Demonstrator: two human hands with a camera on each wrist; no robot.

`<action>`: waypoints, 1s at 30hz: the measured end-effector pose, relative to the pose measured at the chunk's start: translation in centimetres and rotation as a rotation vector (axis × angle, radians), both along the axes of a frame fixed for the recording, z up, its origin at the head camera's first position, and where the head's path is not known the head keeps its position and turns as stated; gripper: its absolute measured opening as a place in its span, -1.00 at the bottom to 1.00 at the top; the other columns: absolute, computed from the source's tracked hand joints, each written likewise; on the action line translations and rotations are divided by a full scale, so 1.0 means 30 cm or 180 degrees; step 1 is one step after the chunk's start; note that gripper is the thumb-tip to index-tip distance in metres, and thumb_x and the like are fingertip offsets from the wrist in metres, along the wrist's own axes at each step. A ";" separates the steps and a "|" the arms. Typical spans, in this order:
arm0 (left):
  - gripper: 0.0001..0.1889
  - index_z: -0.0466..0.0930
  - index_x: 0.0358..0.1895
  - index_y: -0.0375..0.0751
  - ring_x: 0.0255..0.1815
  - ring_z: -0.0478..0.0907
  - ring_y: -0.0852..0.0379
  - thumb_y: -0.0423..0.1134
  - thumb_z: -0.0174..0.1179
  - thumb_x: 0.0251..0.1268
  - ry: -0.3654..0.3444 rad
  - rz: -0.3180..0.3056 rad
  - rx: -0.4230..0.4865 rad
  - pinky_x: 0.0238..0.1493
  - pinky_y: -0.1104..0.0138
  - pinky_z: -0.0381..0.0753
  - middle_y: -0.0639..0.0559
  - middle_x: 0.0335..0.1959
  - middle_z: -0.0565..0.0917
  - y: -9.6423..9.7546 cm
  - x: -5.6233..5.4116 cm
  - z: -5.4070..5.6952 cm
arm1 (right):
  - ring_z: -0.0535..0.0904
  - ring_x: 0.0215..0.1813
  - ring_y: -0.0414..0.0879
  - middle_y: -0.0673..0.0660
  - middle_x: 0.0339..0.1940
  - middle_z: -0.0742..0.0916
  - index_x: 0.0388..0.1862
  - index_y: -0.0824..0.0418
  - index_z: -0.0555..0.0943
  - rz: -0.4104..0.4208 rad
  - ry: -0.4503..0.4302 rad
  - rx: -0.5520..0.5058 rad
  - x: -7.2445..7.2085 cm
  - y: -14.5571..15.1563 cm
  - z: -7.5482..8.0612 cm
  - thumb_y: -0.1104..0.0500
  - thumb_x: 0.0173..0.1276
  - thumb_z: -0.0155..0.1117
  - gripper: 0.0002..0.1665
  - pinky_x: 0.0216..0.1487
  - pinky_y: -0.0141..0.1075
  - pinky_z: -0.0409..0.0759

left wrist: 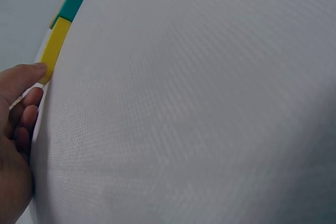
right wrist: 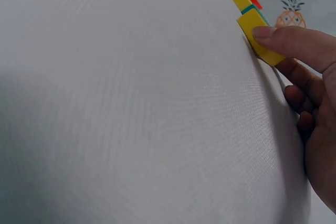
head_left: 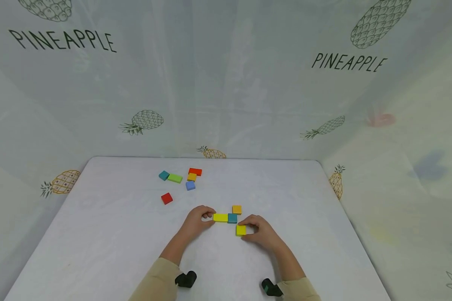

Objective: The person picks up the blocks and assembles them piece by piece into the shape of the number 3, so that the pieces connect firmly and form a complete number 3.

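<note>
My left hand [head_left: 196, 219] pinches the left end of a long yellow block [head_left: 220, 218] between thumb and fingers. Against that block's right end lies a teal block [head_left: 232, 218]. An orange block [head_left: 237, 210] sits just behind the teal one. Between thumb and fingertips, my right hand [head_left: 263, 232] pinches a short yellow block [head_left: 240, 230], in front of the teal block and slightly right of it. In the right wrist view the thumb presses on the face of this yellow block [right wrist: 258, 38]. The left wrist view shows the left thumb on the long yellow block [left wrist: 55, 45].
Further back on the white table [head_left: 116, 234] lie a red block [head_left: 167, 198], a teal block [head_left: 163, 175], a green block [head_left: 175, 178], a blue block [head_left: 190, 185], an orange block [head_left: 191, 177] and a red-orange block [head_left: 195, 171]. A pineapple-print curtain [head_left: 226, 83] hangs behind.
</note>
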State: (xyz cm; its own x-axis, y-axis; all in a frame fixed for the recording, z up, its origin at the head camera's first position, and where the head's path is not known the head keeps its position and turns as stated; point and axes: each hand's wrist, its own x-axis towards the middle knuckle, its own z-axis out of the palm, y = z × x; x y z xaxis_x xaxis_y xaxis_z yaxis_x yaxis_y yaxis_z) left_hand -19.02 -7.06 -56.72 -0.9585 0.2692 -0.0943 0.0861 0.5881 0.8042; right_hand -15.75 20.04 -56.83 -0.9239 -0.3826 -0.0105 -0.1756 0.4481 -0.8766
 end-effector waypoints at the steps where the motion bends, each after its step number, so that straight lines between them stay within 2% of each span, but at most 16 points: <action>1: -0.70 0.64 0.00 -0.09 -0.19 0.42 0.12 -0.31 0.38 0.19 0.0004 -0.0003 -0.0010 -0.07 0.29 0.52 0.16 -0.28 0.52 -0.001 -0.001 -0.001 | 0.48 0.00 0.03 -0.01 -0.03 0.66 -0.04 0.09 0.70 -0.0020 -0.0014 0.0012 0.000 -0.001 0.000 0.31 0.09 0.53 -0.58 0.07 -0.24 0.45; 7: -0.70 0.64 0.00 -0.08 -0.19 0.42 0.13 -0.30 0.38 0.19 0.0018 -0.0002 -0.0024 -0.07 0.30 0.52 0.17 -0.28 0.52 -0.002 -0.003 -0.003 | 0.48 -0.02 -0.02 -0.01 -0.05 0.66 -0.06 0.07 0.70 -0.0065 0.0006 0.0041 -0.002 0.007 0.001 0.26 0.08 0.55 -0.60 0.07 -0.28 0.45; 14: -0.70 0.64 -0.01 -0.09 -0.19 0.42 0.12 -0.31 0.38 0.18 0.0042 -0.0001 0.0019 -0.08 0.30 0.52 0.16 -0.29 0.52 -0.003 -0.005 -0.003 | 0.47 -0.07 0.02 0.07 -0.05 0.67 -0.01 0.15 0.68 -0.0038 0.0073 0.0025 0.000 0.010 0.011 0.34 0.12 0.49 -0.58 -0.01 -0.26 0.45; 19: -0.70 0.64 -0.01 -0.08 -0.19 0.42 0.13 -0.31 0.38 0.18 0.0037 0.0005 0.0009 -0.07 0.30 0.52 0.16 -0.29 0.52 -0.005 -0.007 -0.010 | 0.44 -0.05 0.19 0.22 -0.03 0.65 0.03 0.31 0.65 0.0031 -0.0040 -0.0035 0.021 -0.007 0.084 0.42 0.16 0.40 -0.60 0.00 -0.19 0.45; 22: -0.70 0.64 0.00 -0.08 -0.19 0.42 0.13 -0.31 0.39 0.18 0.0039 0.0002 0.0009 -0.07 0.30 0.52 0.16 -0.28 0.52 -0.006 -0.006 -0.011 | 0.43 -0.06 0.20 0.22 -0.04 0.65 0.03 0.33 0.65 0.0065 -0.0121 -0.0058 0.029 -0.012 0.121 0.42 0.19 0.38 -0.61 -0.01 -0.18 0.44; 29: -0.70 0.64 -0.01 -0.09 -0.19 0.42 0.13 -0.32 0.39 0.18 0.0063 0.0002 0.0040 -0.07 0.29 0.53 0.17 -0.29 0.52 -0.004 -0.003 -0.009 | 0.45 -0.07 -0.07 -0.07 -0.08 0.65 -0.02 0.01 0.70 -0.0078 -0.0053 0.0005 -0.005 0.022 -0.008 0.26 0.19 0.46 -0.64 0.00 -0.30 0.45; 30: -0.70 0.64 -0.01 -0.09 -0.19 0.42 0.12 -0.32 0.39 0.17 0.0058 0.0006 0.0041 -0.07 0.29 0.53 0.16 -0.29 0.52 -0.003 -0.002 -0.008 | 0.46 -0.06 -0.05 -0.05 -0.07 0.66 -0.03 0.02 0.70 -0.0096 -0.0063 -0.0009 -0.005 0.022 -0.008 0.25 0.18 0.46 -0.64 0.01 -0.29 0.45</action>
